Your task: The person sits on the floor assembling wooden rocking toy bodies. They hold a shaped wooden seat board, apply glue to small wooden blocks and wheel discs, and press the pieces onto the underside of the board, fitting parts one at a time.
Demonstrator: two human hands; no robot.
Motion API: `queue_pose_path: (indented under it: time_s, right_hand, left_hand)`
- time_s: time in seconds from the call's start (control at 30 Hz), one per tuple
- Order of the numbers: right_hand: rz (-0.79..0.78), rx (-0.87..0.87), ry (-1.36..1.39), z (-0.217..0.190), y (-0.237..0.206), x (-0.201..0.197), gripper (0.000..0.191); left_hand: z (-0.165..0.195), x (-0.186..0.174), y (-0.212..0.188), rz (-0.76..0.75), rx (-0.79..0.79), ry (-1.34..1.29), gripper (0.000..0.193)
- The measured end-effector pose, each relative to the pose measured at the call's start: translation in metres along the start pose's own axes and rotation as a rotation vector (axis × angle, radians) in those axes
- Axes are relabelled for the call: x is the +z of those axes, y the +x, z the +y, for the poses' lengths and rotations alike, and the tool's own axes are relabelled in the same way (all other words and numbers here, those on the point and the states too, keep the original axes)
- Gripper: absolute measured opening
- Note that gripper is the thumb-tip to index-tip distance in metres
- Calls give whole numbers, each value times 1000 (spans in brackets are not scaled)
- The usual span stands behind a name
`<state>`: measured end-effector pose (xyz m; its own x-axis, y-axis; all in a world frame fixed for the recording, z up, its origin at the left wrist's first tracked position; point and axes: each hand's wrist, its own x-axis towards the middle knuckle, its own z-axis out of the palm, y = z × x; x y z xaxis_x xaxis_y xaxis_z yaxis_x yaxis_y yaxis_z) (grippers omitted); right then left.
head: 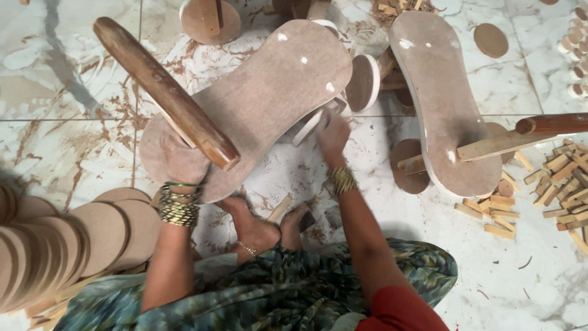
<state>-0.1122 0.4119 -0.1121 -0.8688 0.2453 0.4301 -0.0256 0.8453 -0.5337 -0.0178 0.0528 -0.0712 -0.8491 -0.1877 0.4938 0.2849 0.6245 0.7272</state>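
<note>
1. Head view: we're looking straight down at a peanut-shaped brown board (257, 104) lying across the marble floor (61, 153), its long axis running from near-left up to far-right.
2. Our left hand (182, 160) is pressed flat on the near-left end of that board, fingers spread rather than curled round anything, right beside the base of a dark wooden handle (165, 92) that slants up and away to the far left.
3. Our right hand (332, 136) sits at the board's right edge, fingers bunched against a pale round wheel (311, 125) tucked under that edge; the view blurs here, so we think it pinches the wheel but cannot be sure.
4. So the wheel lies just left of the right hand and well apart from the left, and the right hand is the nearer one.
5. A second board (441, 98) lies further right, and small wooden blocks (563, 178) are scattered at the right edge.
</note>
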Motion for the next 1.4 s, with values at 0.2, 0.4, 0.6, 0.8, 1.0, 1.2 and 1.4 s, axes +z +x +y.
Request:
queue_pose_path:
  time_s: [0.2,0.4,0.6,0.8,1.0,1.2,1.4]
  right_hand:
    - [40,34,354,17,-32,-8,26]
    - [-76,86,396,52,-24,8,22]
    - [-175,183,315,23,-81,3,31]
    - [-161,55,350,8,-116,-15,44]
    - [-261,-1,501,27,-83,-17,24]
    - [5,-344,79,-3,-90,25,35]
    - [-445,377,416,-3,-39,49,34]
  left_hand:
    - [-44,-36,32,-166,133,-84,59]
    - [-27,-66,48,-97,-105,158,60]
    - [-41,-55,42,203,-233,128,80]
    - [25,59,-82,-82,81,316,73]
    - [64,126,-45,-568,-150,286,106]
    - [96,164,-7,-395,-239,132,85]
    - [97,159,4,-332,-62,117,84]
